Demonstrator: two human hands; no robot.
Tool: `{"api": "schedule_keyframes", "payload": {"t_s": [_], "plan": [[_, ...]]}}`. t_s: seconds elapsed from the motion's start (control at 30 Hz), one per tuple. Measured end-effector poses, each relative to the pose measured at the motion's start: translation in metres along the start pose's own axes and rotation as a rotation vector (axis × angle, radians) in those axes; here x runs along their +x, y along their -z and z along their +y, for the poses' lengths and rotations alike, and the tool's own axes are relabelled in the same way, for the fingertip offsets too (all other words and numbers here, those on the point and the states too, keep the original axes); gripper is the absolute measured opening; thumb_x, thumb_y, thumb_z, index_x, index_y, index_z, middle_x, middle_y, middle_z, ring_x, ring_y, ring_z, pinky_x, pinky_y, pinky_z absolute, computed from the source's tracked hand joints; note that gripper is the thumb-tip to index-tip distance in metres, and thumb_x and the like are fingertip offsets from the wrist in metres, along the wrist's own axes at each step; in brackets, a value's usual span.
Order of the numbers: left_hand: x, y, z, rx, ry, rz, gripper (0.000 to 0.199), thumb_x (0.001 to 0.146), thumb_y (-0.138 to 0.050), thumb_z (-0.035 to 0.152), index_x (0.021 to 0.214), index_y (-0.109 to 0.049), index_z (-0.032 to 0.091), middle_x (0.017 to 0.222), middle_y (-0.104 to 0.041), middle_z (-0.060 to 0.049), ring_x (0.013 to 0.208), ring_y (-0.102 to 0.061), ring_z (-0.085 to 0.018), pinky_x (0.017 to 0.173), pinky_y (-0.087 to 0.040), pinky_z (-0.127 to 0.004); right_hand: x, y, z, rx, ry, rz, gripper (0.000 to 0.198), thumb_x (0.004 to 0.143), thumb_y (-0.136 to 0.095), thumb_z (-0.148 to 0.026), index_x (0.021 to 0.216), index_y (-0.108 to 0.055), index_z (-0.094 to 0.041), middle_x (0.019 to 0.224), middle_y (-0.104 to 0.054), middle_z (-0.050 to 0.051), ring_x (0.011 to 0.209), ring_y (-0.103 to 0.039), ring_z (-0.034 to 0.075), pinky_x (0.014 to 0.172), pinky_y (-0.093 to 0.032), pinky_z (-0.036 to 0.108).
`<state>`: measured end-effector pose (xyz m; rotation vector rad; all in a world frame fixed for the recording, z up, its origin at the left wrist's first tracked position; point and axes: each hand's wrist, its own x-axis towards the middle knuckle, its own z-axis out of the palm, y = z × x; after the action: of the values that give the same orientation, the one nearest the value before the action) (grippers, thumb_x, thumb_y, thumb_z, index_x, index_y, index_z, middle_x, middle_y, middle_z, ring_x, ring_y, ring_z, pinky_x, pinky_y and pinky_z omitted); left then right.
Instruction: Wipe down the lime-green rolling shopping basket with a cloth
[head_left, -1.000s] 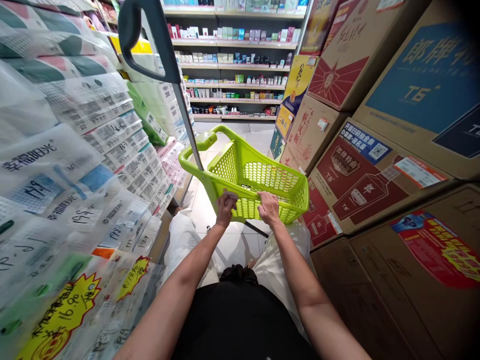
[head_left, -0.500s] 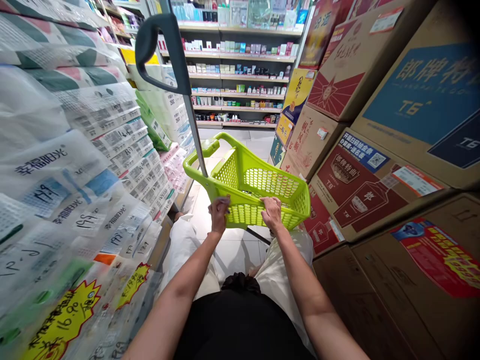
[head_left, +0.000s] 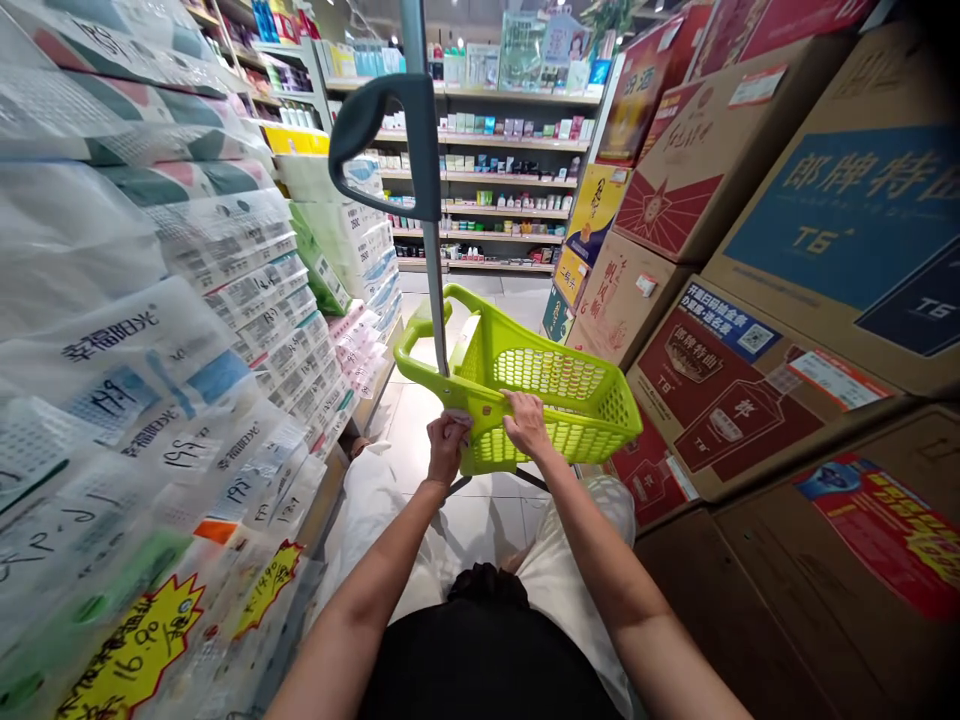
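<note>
Before me stands a lime-green wheeled shopping basket [head_left: 559, 375] with perforated sides, tilted a little, and its grey pull handle [head_left: 429, 150] rises on the left. My right hand [head_left: 527, 424] is closed over the near rim, fingers hooked inside. My left hand [head_left: 444, 450] pinches a small crumpled pale cloth [head_left: 459, 419] against the solid panel at the basket's near left corner. Most of the cloth is hidden under the fingers. Inside the basket, no goods can be made out.
Wrapped paper packs [head_left: 217, 230] with handwritten prices are piled on the left. Stacked cardboard cartons [head_left: 720, 400] line the right side closely. Shelves [head_left: 495, 135] of small boxed goods stand across the far end, beyond the tiled floor [head_left: 495, 283].
The basket and its pull handle have shifted right in view, the handle now more upright. My left hand has moved slightly right and down along the panel. The right hand keeps its grip.
</note>
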<state>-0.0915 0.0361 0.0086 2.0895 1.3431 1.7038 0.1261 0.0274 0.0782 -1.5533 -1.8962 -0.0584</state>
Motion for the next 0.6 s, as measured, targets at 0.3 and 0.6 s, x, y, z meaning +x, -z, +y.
{"api": "schedule_keyframes", "payload": {"t_s": [0.3, 0.6], "plan": [[0.037, 0.001, 0.024, -0.022, -0.055, 0.117, 0.024, 0.097, -0.059, 0.036, 0.094, -0.077, 0.020, 0.112, -0.060, -0.015, 0.118, -0.057, -0.031, 0.105, -0.051, -0.052, 0.008, 0.002, 0.019, 0.190, -0.175, 0.042, 0.019, 0.080, -0.042, -0.018, 0.087, -0.058, -0.024, 0.089, -0.067, 0.003, 0.099, -0.056, 0.024, 0.097, -0.029, 0.039], [0.001, -0.008, 0.049, -0.073, -0.002, 0.070, 0.030, 0.098, -0.057, 0.039, 0.088, -0.077, 0.020, 0.110, -0.062, -0.017, 0.115, -0.057, -0.033, 0.100, -0.053, -0.054, 0.001, 0.018, 0.014, 0.083, -0.073, -0.049, 0.039, 0.084, -0.043, -0.017, 0.111, -0.068, -0.026, 0.111, -0.072, 0.005, 0.106, -0.054, 0.026, 0.101, -0.028, 0.042]]}}
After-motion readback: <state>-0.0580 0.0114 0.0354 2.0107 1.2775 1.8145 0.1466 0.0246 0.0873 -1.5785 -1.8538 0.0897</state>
